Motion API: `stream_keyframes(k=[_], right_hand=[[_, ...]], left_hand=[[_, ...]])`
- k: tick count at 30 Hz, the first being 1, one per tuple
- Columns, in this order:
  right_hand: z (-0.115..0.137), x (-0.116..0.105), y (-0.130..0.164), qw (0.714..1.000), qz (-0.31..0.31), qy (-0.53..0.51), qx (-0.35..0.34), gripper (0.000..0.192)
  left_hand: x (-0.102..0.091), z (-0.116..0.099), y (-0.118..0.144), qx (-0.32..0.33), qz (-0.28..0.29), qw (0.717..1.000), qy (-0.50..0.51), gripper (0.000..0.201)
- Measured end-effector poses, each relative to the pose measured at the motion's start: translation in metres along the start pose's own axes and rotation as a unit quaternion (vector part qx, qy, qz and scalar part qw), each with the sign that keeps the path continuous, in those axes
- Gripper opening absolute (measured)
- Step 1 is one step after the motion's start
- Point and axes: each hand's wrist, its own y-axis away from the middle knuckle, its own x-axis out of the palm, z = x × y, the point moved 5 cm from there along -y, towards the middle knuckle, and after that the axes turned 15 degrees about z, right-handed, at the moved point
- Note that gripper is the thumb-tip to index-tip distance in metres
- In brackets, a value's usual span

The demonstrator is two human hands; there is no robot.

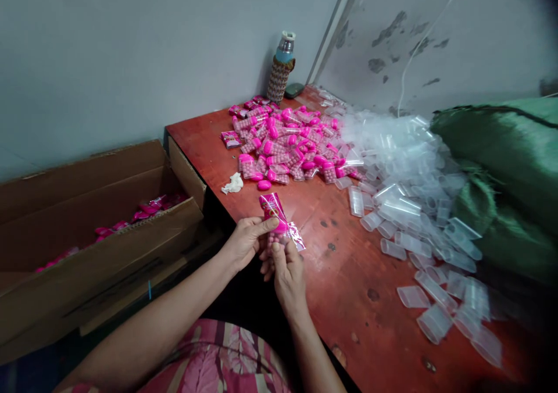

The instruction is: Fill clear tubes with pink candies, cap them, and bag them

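Observation:
Just over the table's near edge, my two hands hold a small clear candy box (274, 238) of pink balls between them. A shiny pink printed wrapper (272, 206) sticks up from its top end. My left hand (248, 240) is closed, its thumb pressing near where wrapper and box meet. My right hand (289, 274) pinches the lower part with thumb and fingers. A silvery printed flap (297, 236) shows beside the right fingertips. Beyond my hands lies a heap of filled candy boxes (288, 143) with bright pink caps; a loose pink cap (264, 185) lies at its front.
Empty clear plastic tubes (410, 207) are piled across the right of the red table (340, 277), beside a green sack (514, 178). A flask (279, 73) in a knitted cover stands at the back. Left, below table height, a cardboard box (108, 247) contains pink packs. Crumpled tissue (232, 183) lies nearby.

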Motion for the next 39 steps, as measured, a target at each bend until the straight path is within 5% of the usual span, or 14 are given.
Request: stream_keyframes(k=[5, 11, 18, 24, 28, 34, 37, 39], right_hand=[[-0.003, 0.001, -0.001, 0.991, 0.089, -0.1, 0.01, 0.023], [0.002, -0.009, -0.001, 0.999, 0.008, 0.041, 0.002, 0.023], [-0.003, -0.009, 0.003, 0.988, 0.047, -0.145, -0.019, 0.025], [-0.004, -0.013, -0.003, 0.979, 0.005, -0.204, -0.026, 0.014], [0.003, -0.011, -0.009, 0.982, 0.009, -0.187, -0.012, 0.019], [0.021, -0.056, -0.004, 0.997, -0.042, -0.05, -0.028, 0.022], [0.025, -0.084, -0.006, 0.988, -0.078, 0.131, -0.01, 0.026], [0.028, -0.091, -0.013, 0.949, -0.076, 0.306, -0.01, 0.025]], left_hand=[[-0.001, -0.011, 0.0, -0.03, 0.017, 0.998, -0.055, 0.022], [0.003, -0.004, 0.003, -0.045, 0.036, 0.994, -0.092, 0.026], [-0.006, -0.006, 0.007, 0.007, -0.052, 0.998, -0.015, 0.019], [0.011, 0.01, 0.011, -0.011, 0.006, 1.0, 0.015, 0.021], [0.006, -0.007, 0.025, 0.033, -0.038, 0.999, 0.016, 0.016], [-0.046, -0.091, 0.065, 0.302, -0.197, 0.933, -0.004, 0.034], [-0.049, -0.082, 0.06, 0.262, -0.229, 0.931, -0.108, 0.042], [-0.035, -0.058, 0.047, 0.177, -0.205, 0.934, -0.233, 0.039]])
